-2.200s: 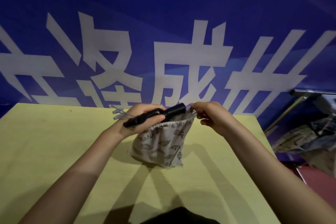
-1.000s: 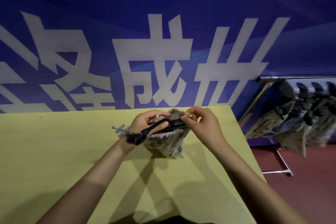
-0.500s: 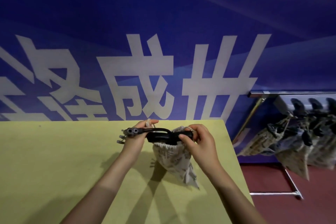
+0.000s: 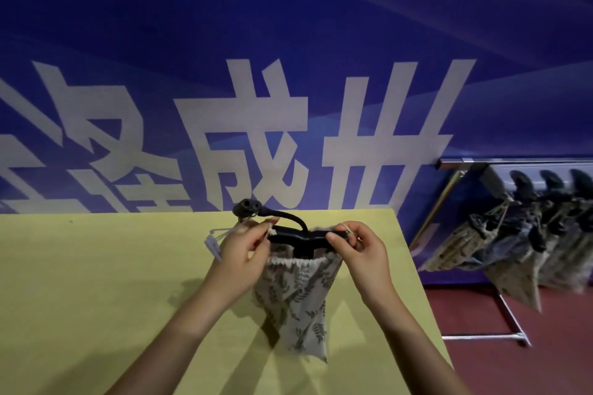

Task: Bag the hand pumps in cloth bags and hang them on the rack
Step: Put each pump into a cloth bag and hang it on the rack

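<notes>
Yellow table (image 4: 96, 282) below; metal rack (image 4: 500, 162) at right already carries filled bags. Leaf-print cloth drawstring bag (image 4: 298, 295) hangs lifted, black hand pump (image 4: 296, 239) protruding. Left hand (image 4: 244, 245) and right hand (image 4: 359, 245) pinch cords, apparently cinching it.

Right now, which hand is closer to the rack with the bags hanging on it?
Right. The right hand pinches the bag's cord on the side toward the rack; the left hand is farther away, across the cloth bag.

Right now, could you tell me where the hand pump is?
Mid-frame, above the yellow table: the hand pump sits in the cloth bag, between both hands.
</notes>
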Tool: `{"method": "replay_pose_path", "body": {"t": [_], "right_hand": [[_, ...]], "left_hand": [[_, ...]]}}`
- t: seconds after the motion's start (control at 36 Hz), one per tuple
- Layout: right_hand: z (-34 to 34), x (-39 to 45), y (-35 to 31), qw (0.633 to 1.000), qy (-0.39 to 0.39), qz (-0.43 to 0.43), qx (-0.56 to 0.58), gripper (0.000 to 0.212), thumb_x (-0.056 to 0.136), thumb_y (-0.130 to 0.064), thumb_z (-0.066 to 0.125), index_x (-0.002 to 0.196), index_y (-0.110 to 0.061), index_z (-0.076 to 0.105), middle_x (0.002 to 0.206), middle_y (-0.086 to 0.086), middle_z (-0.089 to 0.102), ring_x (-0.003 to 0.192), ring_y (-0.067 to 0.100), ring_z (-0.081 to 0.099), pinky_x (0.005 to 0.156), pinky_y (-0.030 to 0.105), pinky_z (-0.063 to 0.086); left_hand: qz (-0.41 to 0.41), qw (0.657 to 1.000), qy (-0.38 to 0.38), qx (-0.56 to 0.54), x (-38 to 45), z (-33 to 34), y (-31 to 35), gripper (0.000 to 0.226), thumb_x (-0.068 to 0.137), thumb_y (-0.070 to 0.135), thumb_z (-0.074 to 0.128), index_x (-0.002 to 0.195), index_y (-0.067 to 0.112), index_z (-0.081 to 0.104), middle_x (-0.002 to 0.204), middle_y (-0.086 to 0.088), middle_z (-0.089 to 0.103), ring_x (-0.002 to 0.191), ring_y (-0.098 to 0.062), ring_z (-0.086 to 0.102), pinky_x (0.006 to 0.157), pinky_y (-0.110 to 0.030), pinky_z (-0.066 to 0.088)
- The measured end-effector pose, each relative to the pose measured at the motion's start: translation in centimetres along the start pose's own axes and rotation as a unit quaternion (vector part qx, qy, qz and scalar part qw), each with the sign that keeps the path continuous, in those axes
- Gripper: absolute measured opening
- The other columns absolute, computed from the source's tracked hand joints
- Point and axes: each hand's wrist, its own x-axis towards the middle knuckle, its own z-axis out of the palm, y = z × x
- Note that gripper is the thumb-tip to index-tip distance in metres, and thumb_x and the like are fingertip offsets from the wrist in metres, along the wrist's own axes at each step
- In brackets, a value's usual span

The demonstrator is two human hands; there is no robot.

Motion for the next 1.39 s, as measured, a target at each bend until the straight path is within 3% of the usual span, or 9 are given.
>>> {"method": "replay_pose_path", "body": {"t": [0.11, 0.28, 0.42, 0.5, 0.69, 0.92, 1.11, 1.28, 1.39], "right_hand": [[1.3, 0.0, -0.9, 1.000, 0.003, -0.009, -0.024, 0.009, 0.081, -0.009, 0.073, 0.080, -0.007, 0.065, 0.067, 0.005, 0.047, 0.067, 0.009, 0.054, 0.069, 0.023, 0.049], [5.1, -0.5, -2.6, 0.992, -0.053, -0.041, -0.107, 0.013, 0.078, -0.010, 0.077, 0.081, -0.014, 0.065, 0.067, -0.011, 0.057, 0.063, 0.003, 0.052, 0.064, 0.016, 0.044], [6.5, -0.8, -3.2, 0.956, -0.050, -0.137, -0.253, 0.020, 0.082, -0.019, 0.074, 0.082, -0.033, 0.060, 0.078, -0.010, 0.055, 0.092, 0.001, 0.046, 0.079, 0.010, 0.035], [7.8, -1.0, -3.1, 0.921, -0.047, -0.203, -0.328, 0.016, 0.081, -0.019, 0.074, 0.081, -0.022, 0.058, 0.079, -0.021, 0.046, 0.089, 0.000, 0.040, 0.077, 0.007, 0.032], [8.8, -0.8, -2.0, 0.889, -0.053, -0.186, -0.416, 0.030, 0.082, -0.020, 0.072, 0.077, -0.023, 0.043, 0.071, -0.021, 0.036, 0.074, 0.008, 0.034, 0.063, 0.013, 0.030], [6.0, -0.4, -2.1, 0.874, 0.019, -0.115, -0.471, 0.018, 0.087, -0.016, 0.063, 0.080, -0.019, 0.046, 0.071, -0.011, 0.046, 0.061, 0.015, 0.045, 0.053, 0.026, 0.033], [3.3, 0.9, -2.2, 0.919, 0.060, -0.069, -0.382, 0.021, 0.084, 0.000, 0.059, 0.077, -0.019, 0.057, 0.059, -0.012, 0.046, 0.056, 0.005, 0.046, 0.054, 0.017, 0.032], [-2.9, 1.8, -3.1, 0.980, 0.077, 0.096, -0.156, 0.050, 0.087, -0.010, 0.068, 0.134, -0.018, 0.054, 0.058, -0.005, 0.059, 0.064, 0.009, 0.061, 0.077, 0.033, 0.056], [-6.6, 2.0, -3.6, 0.981, 0.035, 0.178, -0.064, 0.069, 0.086, -0.008, 0.070, 0.146, -0.015, 0.038, 0.063, -0.001, 0.062, 0.056, 0.005, 0.060, 0.057, 0.020, 0.049]], "left_hand": [[0.158, 0.971, -0.010, 0.180, 0.7, -2.5, -1.3, 0.042, 0.091, 0.023, 0.040, 0.124, 0.017, 0.064, 0.085, 0.009, 0.057, 0.084, -0.011, 0.052, 0.072, -0.028, 0.044], [0.293, 0.942, -0.069, 0.146, 1.3, -3.0, -2.5, 0.037, 0.090, 0.014, 0.047, 0.122, 0.018, 0.064, 0.095, 0.007, 0.061, 0.085, -0.011, 0.050, 0.073, -0.018, 0.036], [0.222, 0.975, 0.009, -0.011, 1.6, -3.8, -4.4, 0.032, 0.090, 0.023, 0.053, 0.119, 0.021, 0.068, 0.098, 0.017, 0.057, 0.090, -0.006, 0.058, 0.075, -0.021, 0.047], [0.148, 0.985, -0.017, -0.089, 1.9, -4.3, -5.2, 0.038, 0.087, 0.036, 0.054, 0.123, 0.044, 0.060, 0.106, 0.020, 0.051, 0.096, -0.004, 0.058, 0.079, -0.018, 0.047], [0.125, 0.966, -0.211, 0.087, 4.3, -4.8, -7.3, 0.069, 0.093, 0.039, 0.048, 0.142, 0.062, 0.006, 0.138, 0.027, 0.036, 0.080, -0.012, 0.060, 0.074, -0.039, 0.054], [0.119, 0.950, -0.275, 0.087, 5.3, -1.7, -7.6, 0.075, 0.089, 0.045, 0.061, 0.137, 0.069, 0.008, 0.112, 0.011, 0.048, 0.088, -0.015, 0.057, 0.084, -0.037, 0.051], [0.069, 0.972, -0.213, -0.075, 4.6, 3.7, -4.8, 0.075, 0.091, 0.027, 0.061, 0.142, 0.060, 0.016, 0.125, 0.011, 0.046, 0.099, -0.002, 0.045, 0.085, -0.010, 0.038], [0.078, 0.979, -0.190, -0.008, 6.1, 5.8, -2.5, 0.044, 0.089, 0.028, 0.062, 0.130, 0.042, 0.053, 0.093, 0.004, 0.042, 0.080, -0.015, 0.052, 0.078, -0.026, 0.044], [0.080, 0.977, -0.190, 0.062, 6.8, 6.9, -0.7, 0.046, 0.084, 0.042, 0.068, 0.128, 0.037, 0.058, 0.089, 0.008, 0.039, 0.078, -0.009, 0.049, 0.073, -0.022, 0.040]]}}
